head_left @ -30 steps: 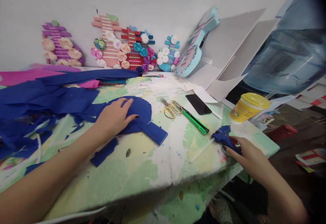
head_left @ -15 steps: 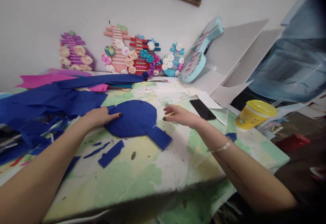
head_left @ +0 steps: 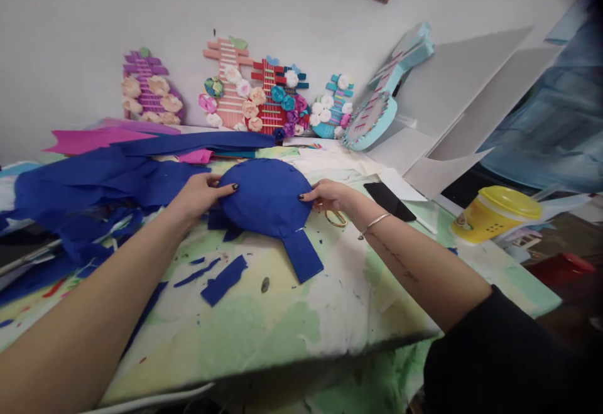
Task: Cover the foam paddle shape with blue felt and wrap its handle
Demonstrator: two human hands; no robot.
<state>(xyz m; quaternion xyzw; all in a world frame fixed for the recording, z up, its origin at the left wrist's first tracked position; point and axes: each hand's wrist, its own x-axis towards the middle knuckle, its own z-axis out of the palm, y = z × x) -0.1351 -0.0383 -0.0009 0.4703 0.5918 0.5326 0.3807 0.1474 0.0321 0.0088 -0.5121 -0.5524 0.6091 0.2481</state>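
A round blue paper-covered piece (head_left: 266, 197) with a short flat handle is held over the table, its handle pointing down and to the right. My left hand (head_left: 202, 193) grips its left edge, thumb on top. On the right edge my right hand (head_left: 330, 195) pinches it, thumb on top and fingers partly hidden beneath. Gold-coloured scissor handles (head_left: 336, 218) lie just below my right hand. Blue paper scraps (head_left: 223, 280) are scattered nearer the front.
Crumpled blue paper (head_left: 103, 178) covers the left side. Decorated guitar shapes (head_left: 271, 100) lean on the wall. A black phone (head_left: 389, 200) and a yellow lidded cup (head_left: 494, 213) stand to the right, near white boards (head_left: 471, 87).
My right hand has come left and taken hold of the blue piece's right edge. The piece is raised somewhat and turned, its handle now pointing more steeply down. The view has shifted.
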